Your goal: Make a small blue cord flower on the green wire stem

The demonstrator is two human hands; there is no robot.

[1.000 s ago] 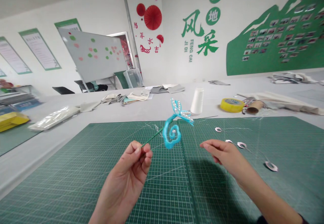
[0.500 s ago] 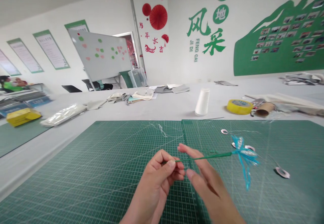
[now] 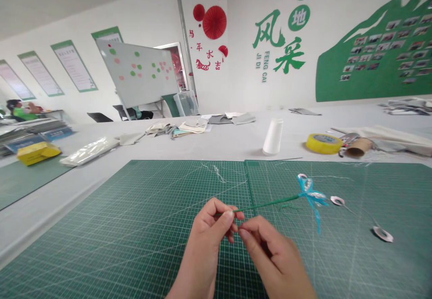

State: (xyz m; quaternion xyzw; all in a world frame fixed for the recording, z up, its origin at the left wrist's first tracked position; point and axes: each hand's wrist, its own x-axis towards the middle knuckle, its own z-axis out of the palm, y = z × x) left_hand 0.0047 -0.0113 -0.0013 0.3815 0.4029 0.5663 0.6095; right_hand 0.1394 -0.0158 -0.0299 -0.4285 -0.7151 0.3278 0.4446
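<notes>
Extending R from L hand (image 3: 209, 232): green stem (image 3: 270, 203), prob. gripped nr end.

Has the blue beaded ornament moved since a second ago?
Yes, to the right: the blue beaded ornament appeared across the cutting-mat seam then, and now it is well to the right of that seam.

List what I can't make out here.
All in the head view:
- Green stem, near end: hidden by fingers of the left hand.
- What the right hand pinches, if anything: hidden by its fingers.
- Ring behind the blue flower: partly covered by petals.
- Wall photos: too small.
- Grey cloth pile: cut off by right edge.
</notes>
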